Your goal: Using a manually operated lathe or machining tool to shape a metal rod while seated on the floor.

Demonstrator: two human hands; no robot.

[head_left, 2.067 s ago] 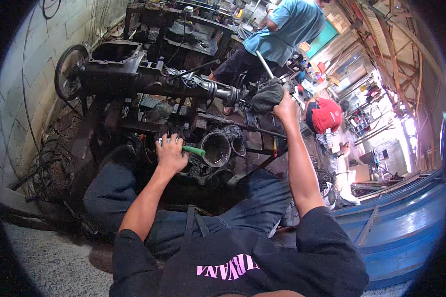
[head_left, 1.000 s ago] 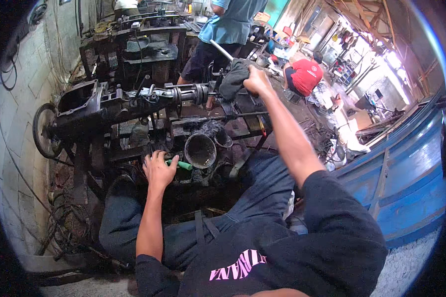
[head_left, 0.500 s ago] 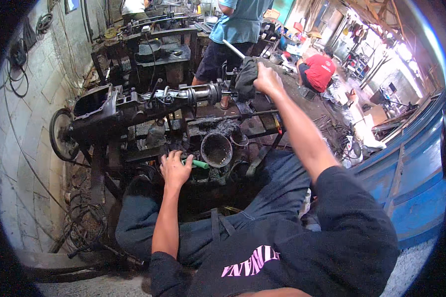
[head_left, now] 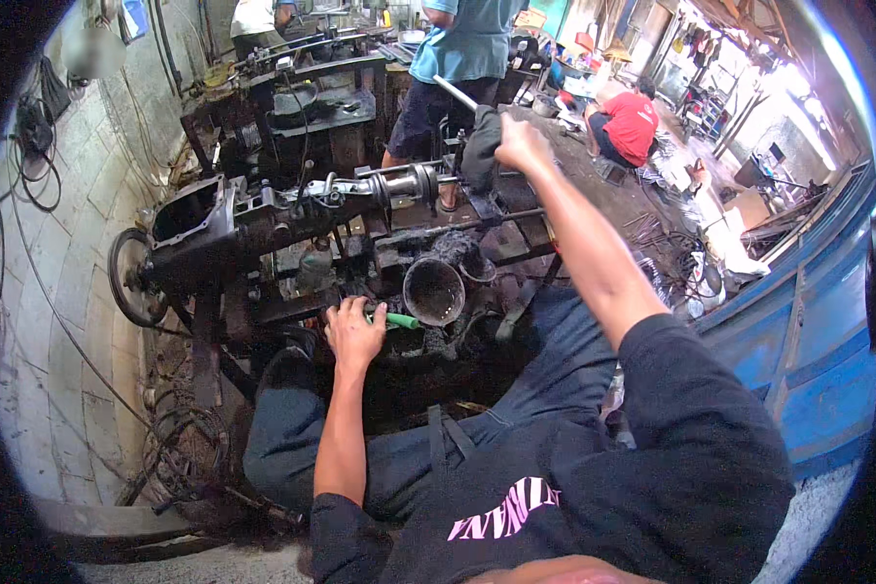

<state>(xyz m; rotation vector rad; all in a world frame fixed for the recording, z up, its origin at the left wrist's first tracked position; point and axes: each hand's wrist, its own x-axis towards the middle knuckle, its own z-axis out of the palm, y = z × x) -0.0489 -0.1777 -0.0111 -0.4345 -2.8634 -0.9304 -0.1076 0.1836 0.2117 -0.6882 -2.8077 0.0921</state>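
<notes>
My right hand point(head_left: 523, 144) is closed around a dark cloth point(head_left: 482, 151), at the right end of a grimy lathe-like machine point(head_left: 292, 209). A pale rod point(head_left: 455, 92) sticks out of the cloth toward the upper left. The cloth hides how the rod meets the machine. My left hand point(head_left: 355, 336) lies with its fingers spread on the near edge of the bench. Beside its thumb is a green handle point(head_left: 399, 319); the far end of that handle is hidden by the hand. Just right of it stands a dark round bowl point(head_left: 433, 292).
A handwheel point(head_left: 138, 277) hangs at the machine's left end, by the wall. Behind it a person in blue point(head_left: 467, 49) stands, and one in red point(head_left: 628, 127) squats farther right. Cables point(head_left: 180, 438) coil at lower left; a blue metal panel point(head_left: 798, 331) is on the right.
The view has shifted a little, so the bench sits slightly farther right. My right hand and the cloth have moved slightly left against the machine. My left hand stays by the green handle.
</notes>
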